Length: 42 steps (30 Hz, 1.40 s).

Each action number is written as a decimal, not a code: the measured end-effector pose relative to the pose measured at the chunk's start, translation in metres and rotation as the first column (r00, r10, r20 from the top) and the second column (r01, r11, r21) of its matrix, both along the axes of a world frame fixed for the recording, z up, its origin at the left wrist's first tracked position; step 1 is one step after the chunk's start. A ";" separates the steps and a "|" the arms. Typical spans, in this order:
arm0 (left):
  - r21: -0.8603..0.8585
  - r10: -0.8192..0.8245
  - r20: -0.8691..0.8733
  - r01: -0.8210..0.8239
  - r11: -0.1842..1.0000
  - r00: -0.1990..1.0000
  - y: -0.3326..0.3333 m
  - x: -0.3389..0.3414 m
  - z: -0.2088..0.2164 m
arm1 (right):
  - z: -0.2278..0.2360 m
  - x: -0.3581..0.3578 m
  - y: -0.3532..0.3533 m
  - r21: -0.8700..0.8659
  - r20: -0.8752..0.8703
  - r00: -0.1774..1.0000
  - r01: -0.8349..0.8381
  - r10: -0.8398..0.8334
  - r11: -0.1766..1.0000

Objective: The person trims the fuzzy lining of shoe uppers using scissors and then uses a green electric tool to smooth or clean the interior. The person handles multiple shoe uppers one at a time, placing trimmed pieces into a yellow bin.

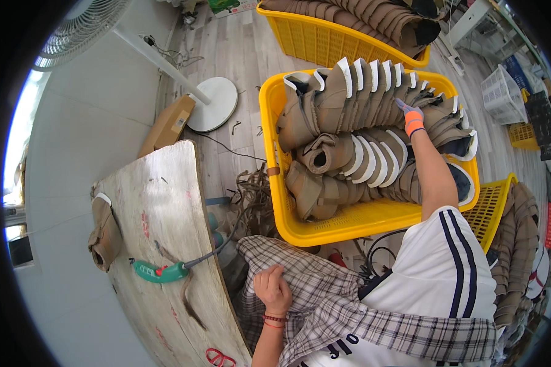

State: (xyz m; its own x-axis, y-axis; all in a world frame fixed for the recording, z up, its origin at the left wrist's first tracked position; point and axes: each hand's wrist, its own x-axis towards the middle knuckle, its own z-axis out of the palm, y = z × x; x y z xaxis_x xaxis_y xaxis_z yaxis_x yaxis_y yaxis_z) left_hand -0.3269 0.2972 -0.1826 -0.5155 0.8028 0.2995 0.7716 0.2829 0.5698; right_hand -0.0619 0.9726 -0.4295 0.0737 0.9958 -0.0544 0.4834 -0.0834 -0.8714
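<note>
A yellow plastic basket (268,183) holds rows of brown boot uppers (340,101), nested one in another, many with white edges. Over the basket reaches my right hand (410,114), in a light glove with an orange cuff. Its fingers stretch out onto the far row of uppers, and it looks open. My left hand (272,290) is bare, with its fingers curled in and nothing visible in them. It rests by the checked apron (306,269) on my lap.
On the worktable (159,214) at left lie a green corded hand tool (160,272), red-handled scissors (219,357) and a single brown upper (104,235). A white fan base (217,104) stands beyond. More yellow baskets of uppers (343,46) stand behind and at right.
</note>
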 end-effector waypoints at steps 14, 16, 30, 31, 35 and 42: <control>0.063 0.035 -0.028 -0.033 0.997 0.999 -0.009 0.007 -0.004 | 0.026 0.034 -0.041 -0.076 0.312 0.835 -0.453 0.453 0.888; 0.031 0.062 -0.059 -0.060 0.998 0.996 -0.015 0.013 0.005 | 0.079 -0.017 -0.092 -0.303 -0.086 0.982 -0.189 0.171 0.934; 0.212 -0.061 0.424 -0.034 0.977 0.904 0.016 0.032 0.006 | 0.252 0.007 -0.310 -0.341 -0.596 0.800 -0.327 0.066 0.882; 0.164 -0.090 0.685 -0.032 0.986 0.723 0.027 0.041 0.001 | 0.245 0.002 -0.328 -0.212 -0.515 0.823 -0.392 0.239 0.895; 0.128 -0.127 0.985 -0.002 0.992 0.114 0.067 0.078 -0.032 | 0.249 -0.028 -0.367 -0.028 0.276 0.844 -0.471 0.460 0.882; 0.159 -0.166 0.668 0.080 0.984 0.726 0.062 0.085 -0.029 | 0.317 -0.086 -0.418 -0.045 0.453 0.704 -0.595 0.548 0.802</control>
State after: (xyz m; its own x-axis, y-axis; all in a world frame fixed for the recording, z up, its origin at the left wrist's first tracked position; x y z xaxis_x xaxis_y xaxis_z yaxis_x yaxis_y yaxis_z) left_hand -0.2420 0.3596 -0.2118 -0.5146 0.8574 0.0009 0.1930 0.1148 0.9745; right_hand -0.1483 0.5549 -0.1125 -0.5200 0.8520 -0.0603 0.7278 0.4050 -0.5534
